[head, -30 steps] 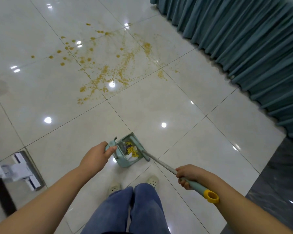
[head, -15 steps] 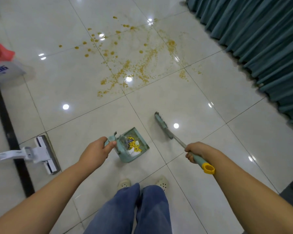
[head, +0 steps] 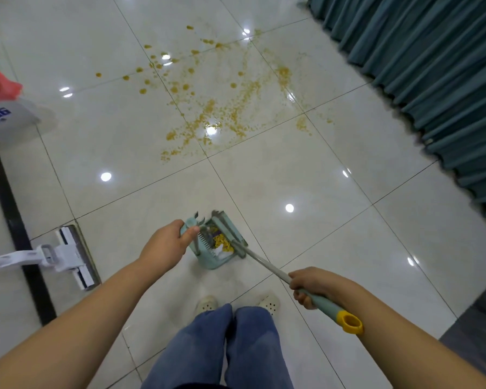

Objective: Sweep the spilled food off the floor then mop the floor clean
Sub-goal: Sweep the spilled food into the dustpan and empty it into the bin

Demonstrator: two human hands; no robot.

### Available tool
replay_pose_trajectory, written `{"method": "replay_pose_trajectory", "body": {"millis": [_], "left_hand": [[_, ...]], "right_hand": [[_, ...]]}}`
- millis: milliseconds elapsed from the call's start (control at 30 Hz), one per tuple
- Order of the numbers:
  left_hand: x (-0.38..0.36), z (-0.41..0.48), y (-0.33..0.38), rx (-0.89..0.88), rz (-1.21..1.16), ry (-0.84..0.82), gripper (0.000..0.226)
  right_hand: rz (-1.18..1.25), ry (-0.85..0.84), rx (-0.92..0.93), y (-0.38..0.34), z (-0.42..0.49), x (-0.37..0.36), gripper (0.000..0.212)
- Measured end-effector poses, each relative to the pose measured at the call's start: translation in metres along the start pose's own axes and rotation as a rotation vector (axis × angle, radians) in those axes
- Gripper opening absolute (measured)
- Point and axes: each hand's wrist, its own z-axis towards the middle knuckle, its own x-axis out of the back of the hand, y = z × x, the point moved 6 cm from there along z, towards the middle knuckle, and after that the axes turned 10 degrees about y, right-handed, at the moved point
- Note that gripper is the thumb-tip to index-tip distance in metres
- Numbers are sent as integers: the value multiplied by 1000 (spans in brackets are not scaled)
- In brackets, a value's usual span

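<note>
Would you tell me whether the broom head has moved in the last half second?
Yes. The broom head has swung left across the tile joint, onto the dustpan mouth.

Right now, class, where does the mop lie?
In the head view the white mop lies at the left edge, across the dark floor strip, left of the left hand and the dustpan.

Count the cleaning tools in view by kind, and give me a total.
broom: 1
dustpan: 1
mop: 1
Total: 3
</note>
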Motion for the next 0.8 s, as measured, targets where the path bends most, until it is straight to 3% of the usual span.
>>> {"method": "replay_pose_trajectory", "body": {"millis": [333, 567, 800], "left_hand": [[2, -24, -14, 30, -41, -26, 40], [17, -37, -33, 46, -55, 2, 38], [20, -36, -50, 56, -16, 18, 41]], "right_hand": [[14, 77, 68, 21, -23, 39, 35], [221, 152, -3, 22, 11, 45, 6], [241, 124, -51, 15, 25, -12, 8]]}}
